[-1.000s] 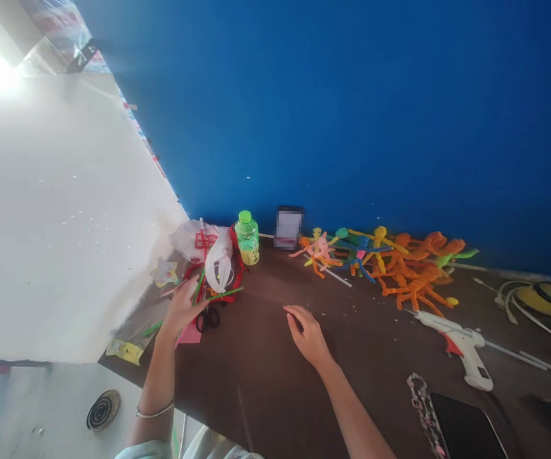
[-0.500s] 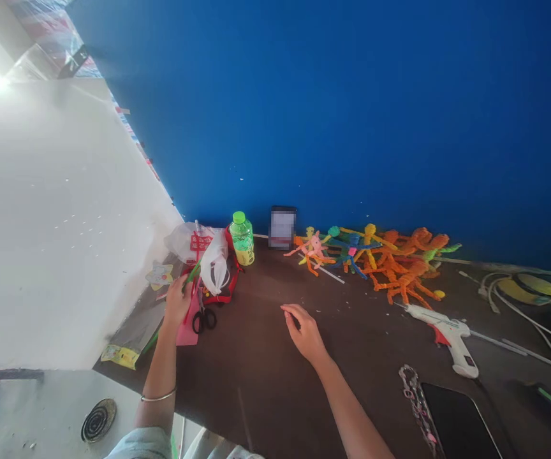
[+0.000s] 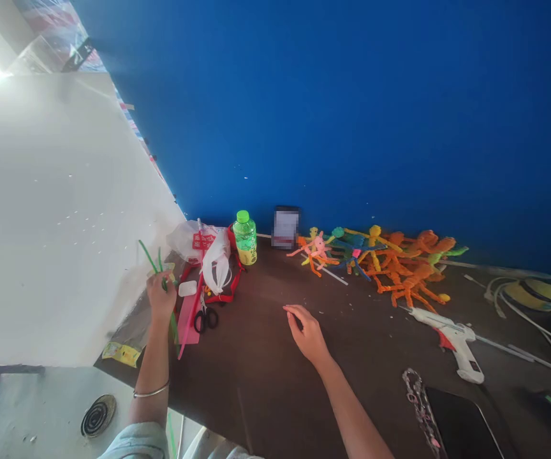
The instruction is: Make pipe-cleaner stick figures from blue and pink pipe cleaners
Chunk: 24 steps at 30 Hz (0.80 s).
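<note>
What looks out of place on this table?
The hot glue gun lies on its side, nozzle toward the pipe-cleaner figures, and small white flecks litter the brown tabletop, which looks messy.

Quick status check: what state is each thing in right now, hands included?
Left hand: closed around green pipe cleaners.
Right hand: open, empty.
Green-capped bottle: upright, capped.
White plastic bag: crumpled.
Black-handled scissors: lying flat, closed.
White glue gun: lying on its side, cord attached.
Pipe-cleaner figures: heaped against the blue wall.
</note>
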Tool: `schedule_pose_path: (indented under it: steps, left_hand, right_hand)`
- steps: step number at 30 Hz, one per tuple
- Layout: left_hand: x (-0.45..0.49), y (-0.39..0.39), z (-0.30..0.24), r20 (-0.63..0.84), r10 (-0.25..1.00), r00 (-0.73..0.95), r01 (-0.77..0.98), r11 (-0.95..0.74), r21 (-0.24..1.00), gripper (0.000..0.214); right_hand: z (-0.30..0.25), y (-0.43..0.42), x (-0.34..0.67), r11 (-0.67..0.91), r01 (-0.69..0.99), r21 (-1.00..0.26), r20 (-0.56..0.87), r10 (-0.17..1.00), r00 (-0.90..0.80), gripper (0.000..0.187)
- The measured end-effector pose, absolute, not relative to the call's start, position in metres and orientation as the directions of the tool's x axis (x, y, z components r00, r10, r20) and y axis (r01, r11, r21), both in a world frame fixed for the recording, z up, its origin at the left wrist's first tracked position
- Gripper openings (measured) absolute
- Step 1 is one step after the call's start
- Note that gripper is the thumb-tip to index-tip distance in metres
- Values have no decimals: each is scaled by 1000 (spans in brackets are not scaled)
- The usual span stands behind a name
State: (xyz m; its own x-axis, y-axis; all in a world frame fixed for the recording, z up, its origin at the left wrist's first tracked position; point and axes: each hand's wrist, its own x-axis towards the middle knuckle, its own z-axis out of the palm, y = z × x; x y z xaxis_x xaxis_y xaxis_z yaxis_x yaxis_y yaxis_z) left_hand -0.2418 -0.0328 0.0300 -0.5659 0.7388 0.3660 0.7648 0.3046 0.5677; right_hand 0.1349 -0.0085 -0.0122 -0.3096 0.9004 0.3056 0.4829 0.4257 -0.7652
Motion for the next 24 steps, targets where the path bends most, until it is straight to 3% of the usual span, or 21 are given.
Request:
schedule_pose_path:
  steps: [5,13,16,20,24]
  left_hand:
    - [-217,-27,26,229,898,-375,894,285,346,30]
    - [-197,-13,24,143,907,-397,914,377,150,21]
    - [-201,-11,21,157,907,-392,911,359,202,18]
    - [-210,-9,28,261,886,-384,888,276,367,16]
    - [-215,-10,51,332,790,-516,734,208,646,21]
  right_hand:
    - [-12,-8,135,425,482,-767,305,901,-309,23]
    - [-9,-9,134,430,483,-763,311,899,-308,24]
    - [-9,-9,134,420,494,-761,300,903,-307,24]
    - [-11,-9,135,417,490,-765,293,904,-312,24]
    - [-13,-8,136,413,495,-764,281,905,-319,23]
